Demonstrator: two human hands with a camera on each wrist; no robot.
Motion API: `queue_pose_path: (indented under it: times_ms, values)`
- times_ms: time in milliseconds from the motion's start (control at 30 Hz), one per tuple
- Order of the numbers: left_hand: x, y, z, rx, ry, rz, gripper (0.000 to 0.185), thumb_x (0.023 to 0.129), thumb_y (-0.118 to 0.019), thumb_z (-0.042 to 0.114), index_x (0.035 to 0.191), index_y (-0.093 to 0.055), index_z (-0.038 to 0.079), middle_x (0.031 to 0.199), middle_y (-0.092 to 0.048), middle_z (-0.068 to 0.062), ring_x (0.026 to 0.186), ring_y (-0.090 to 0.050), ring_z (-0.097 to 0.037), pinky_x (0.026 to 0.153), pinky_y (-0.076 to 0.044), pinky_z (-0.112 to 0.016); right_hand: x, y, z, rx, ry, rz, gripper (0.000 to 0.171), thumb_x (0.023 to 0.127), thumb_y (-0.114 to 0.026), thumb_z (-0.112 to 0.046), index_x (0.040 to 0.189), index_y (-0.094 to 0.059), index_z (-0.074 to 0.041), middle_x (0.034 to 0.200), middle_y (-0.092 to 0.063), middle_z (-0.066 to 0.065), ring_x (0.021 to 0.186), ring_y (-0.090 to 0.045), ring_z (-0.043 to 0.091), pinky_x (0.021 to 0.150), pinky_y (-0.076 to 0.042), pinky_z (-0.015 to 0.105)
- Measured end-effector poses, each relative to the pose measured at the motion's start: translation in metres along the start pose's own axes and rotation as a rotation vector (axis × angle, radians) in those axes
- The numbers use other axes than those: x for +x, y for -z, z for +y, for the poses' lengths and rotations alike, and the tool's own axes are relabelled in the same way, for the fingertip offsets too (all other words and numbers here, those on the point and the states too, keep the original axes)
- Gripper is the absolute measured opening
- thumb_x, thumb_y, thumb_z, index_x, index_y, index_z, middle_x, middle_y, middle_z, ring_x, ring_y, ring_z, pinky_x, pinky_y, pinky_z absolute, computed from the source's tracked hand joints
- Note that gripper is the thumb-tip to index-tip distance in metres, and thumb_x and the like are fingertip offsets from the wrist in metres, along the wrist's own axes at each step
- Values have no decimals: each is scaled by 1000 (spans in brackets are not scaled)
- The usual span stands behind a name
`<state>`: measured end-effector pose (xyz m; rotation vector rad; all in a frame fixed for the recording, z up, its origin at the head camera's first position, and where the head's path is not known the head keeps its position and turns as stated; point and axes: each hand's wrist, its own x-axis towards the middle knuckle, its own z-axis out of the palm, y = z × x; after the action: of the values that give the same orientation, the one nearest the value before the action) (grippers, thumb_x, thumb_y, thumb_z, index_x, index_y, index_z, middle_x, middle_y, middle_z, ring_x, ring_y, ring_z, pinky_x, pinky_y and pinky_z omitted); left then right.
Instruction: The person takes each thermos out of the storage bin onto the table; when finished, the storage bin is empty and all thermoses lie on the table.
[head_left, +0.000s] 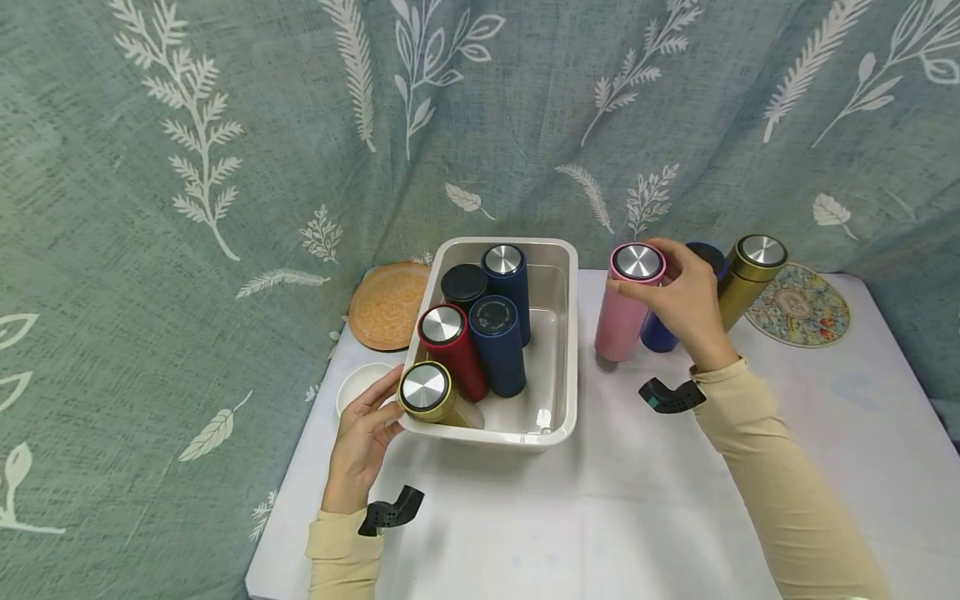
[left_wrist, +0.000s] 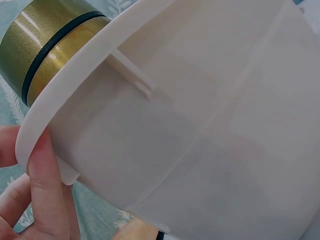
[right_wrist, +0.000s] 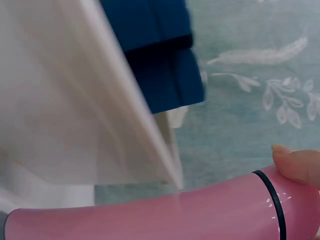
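Fingers [head_left: 633, 291] gripping pink bottle [head_left: 620, 329], bin [head_left: 572, 333] beside (5 bottles [head_left: 501, 354] inside)

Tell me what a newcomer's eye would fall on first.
Probably the pink bottle, held near its top by the right grip, beside the white tub. Next, perhaps, the five bottles clustered inside that tub, with a vivid red bottle among them. Behind it all, a green cloth with pale leaf prints fills the background.

left hand [head_left: 365, 440]: pinching | left forearm [head_left: 343, 554]: pointing forward | right hand [head_left: 688, 302]: gripping | right forearm [head_left: 783, 492]: slanting inward
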<state>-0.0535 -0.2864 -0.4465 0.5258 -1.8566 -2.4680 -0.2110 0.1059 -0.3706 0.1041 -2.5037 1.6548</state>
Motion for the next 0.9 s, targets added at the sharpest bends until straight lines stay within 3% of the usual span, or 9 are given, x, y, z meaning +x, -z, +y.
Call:
queue_pose_path:
  times_ms: [200, 467, 900]
  values:
    - [-1, 0, 1, 5, 1, -7, 59, 92, -56, -9, 149, -43, -4, 116, -70, 7, 83, -68, -2, 71, -57, -19, 4, -11, 12, -42, -20, -3, 75, 72, -91, -27, 137, -58, -7, 132, -66, 15, 120, -65, 26, 86, -47, 11]
    - [0, 0, 0, 4, -6, -2, 60, 91, -54, -11, 149, -41, -5, 116, -71, 8, 83, -69, -2, 68, -57, -19, 6, -19, 25, -49, -52, -3, 77, 75, -88, -23, 141, -53, -3, 137, -62, 18, 127, -60, 30, 105, -50, 43]
    - [0, 1, 0, 5, -1, 0, 58, 91, -55, -10, 148, -45, -3, 115, -72, 9, 85, -70, -3, 70, -57, -21, 9, -23, 36, 44, -93, 29, 76, 76, -86, -18, 141, -49, -2, 141, -58, 17, 133, -56, 28, 113, -45, 42]
